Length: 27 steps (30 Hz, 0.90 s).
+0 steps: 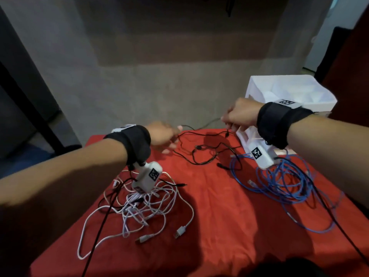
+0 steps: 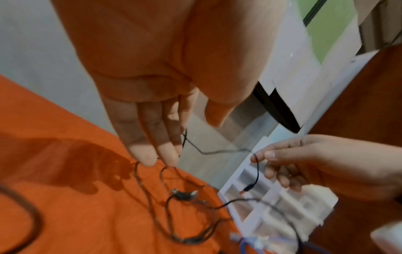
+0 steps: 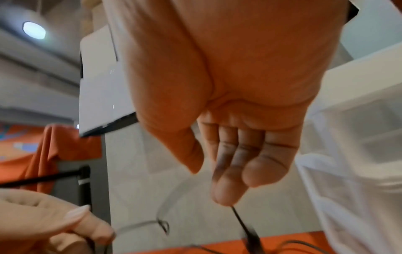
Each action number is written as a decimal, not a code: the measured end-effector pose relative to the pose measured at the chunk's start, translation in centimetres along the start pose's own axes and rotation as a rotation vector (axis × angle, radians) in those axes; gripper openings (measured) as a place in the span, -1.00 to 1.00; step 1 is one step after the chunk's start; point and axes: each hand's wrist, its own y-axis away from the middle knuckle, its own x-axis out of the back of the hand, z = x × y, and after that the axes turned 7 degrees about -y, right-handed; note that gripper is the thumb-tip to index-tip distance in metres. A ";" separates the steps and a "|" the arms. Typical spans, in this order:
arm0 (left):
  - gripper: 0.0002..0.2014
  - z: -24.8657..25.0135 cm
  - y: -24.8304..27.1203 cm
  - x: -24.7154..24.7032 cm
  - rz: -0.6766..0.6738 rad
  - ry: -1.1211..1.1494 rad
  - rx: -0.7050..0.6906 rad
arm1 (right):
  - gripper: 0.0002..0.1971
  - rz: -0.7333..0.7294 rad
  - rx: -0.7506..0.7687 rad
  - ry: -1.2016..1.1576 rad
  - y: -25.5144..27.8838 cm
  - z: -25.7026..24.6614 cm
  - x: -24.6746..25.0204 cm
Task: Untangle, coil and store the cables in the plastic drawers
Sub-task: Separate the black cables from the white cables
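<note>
A thin black cable (image 1: 199, 146) lies in loose loops at the far middle of the red cloth. My right hand (image 1: 225, 119) pinches it near one end between thumb and forefinger, above the table's far edge; the plug (image 2: 248, 187) dangles below in the left wrist view. From there the cable (image 3: 237, 218) stretches left to my left hand (image 1: 175, 136). In the left wrist view that hand (image 2: 165, 141) has straight fingers and the thumb apart, with the cable (image 2: 185, 137) running along the forefinger. The white plastic drawers (image 1: 259, 86) stand right behind my right hand.
A tangle of white cables (image 1: 143, 204) lies near left on the red cloth (image 1: 219, 226). A heap of blue cables (image 1: 283, 182) lies at the right, in front of the drawers. The wrist cameras' black leads (image 1: 99, 226) hang across the cloth. Beyond the far edge is grey floor.
</note>
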 end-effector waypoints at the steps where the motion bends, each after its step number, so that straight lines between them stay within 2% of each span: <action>1: -0.69 -0.8 -0.2 -0.2 -0.025 -0.089 -0.001 | -0.72 -0.010 -0.010 0.057 -0.1 0.7 -0.1; 5: -0.88 -4.4 0.8 0.6 0.022 -0.580 -0.145 | -0.78 0.045 0.098 0.162 0.6 2.0 -1.2; 6: -0.83 -5.2 1.5 1.0 -0.012 -0.699 -0.167 | -0.80 0.062 0.152 0.166 1.1 1.9 -1.7; 9: -0.67 -7.4 3.0 1.1 -0.259 -1.028 -0.255 | -0.83 0.087 0.298 0.183 2.6 0.7 -3.9; 10: -0.64 -7.8 3.3 0.9 -0.292 -1.096 -0.269 | -0.82 0.074 0.337 0.196 3.2 0.2 -4.7; 13: -0.59 -7.7 3.7 0.9 -0.262 -1.077 -0.245 | -0.81 0.000 0.389 0.227 4.1 -1.0 -7.1; 15: -0.51 -7.6 4.0 1.2 -0.302 -1.070 -0.212 | -0.81 -0.048 0.391 0.228 4.4 -1.5 -8.4; 17: -0.57 -7.9 4.3 1.6 -0.383 -1.104 -0.217 | -0.80 -0.082 0.394 0.216 4.7 -1.8 -9.4; 19: -0.64 -8.6 4.5 1.9 -0.373 -1.118 -0.211 | -0.79 -0.111 0.405 0.201 4.9 -2.2 -10.2; 22: -0.78 -8.4 5.3 2.8 -0.218 -1.075 -0.258 | -0.80 -0.127 0.417 0.168 5.3 -2.9 -11.1; 27: -0.81 -6.4 6.9 4.2 0.069 -0.871 -0.421 | -0.78 -0.143 0.528 0.140 5.8 -4.5 -12.8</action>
